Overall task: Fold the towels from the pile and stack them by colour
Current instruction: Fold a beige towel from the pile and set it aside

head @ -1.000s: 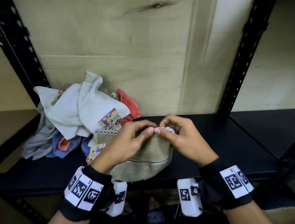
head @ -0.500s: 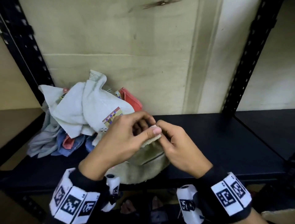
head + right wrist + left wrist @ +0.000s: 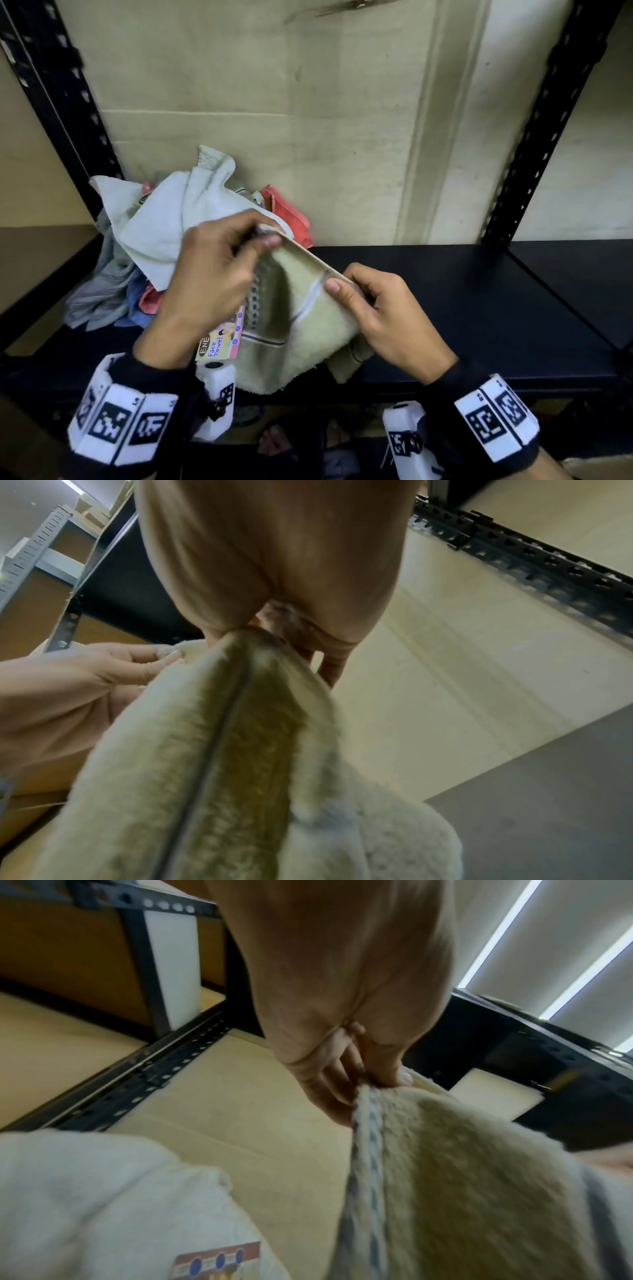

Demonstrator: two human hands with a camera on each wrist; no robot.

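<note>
I have the beige towel (image 3: pixel 301 329) lifted off the black shelf (image 3: pixel 479 308), strung between both hands. My left hand (image 3: pixel 209 287) pinches one end of its top edge between thumb and fingers, up and to the left; my right hand (image 3: pixel 383 318) pinches the same edge lower and to the right, thumb on the near side. So each grip is clenched on that towel, and the hem runs taut and slanted from one to the other. The rest of the cloth hangs below the hands, its lower part sagging toward the near edge of the shelf.

The towel is a fluffy pale beige with a thin dark stripe across it and a checked woven band along one side. A paper label (image 3: pixel 222 339) reading "Face Towel" hangs at its left side, just under my left wrist. The left wrist view shows the woven band bunched right at the fingertips (image 3: pixel 390 1080); the right wrist view shows the stripe running up into the pinch.

To the far left on the shelf lies the pile (image 3: pixel 144 267): a pale green towel (image 3: pixel 178 226) on top, a red one (image 3: pixel 287 216) behind it toward the wall, grey and blue cloth underneath. My left hand overlaps the pile's right side. Black slotted uprights (image 3: pixel 534 130) stand at either side.
</note>
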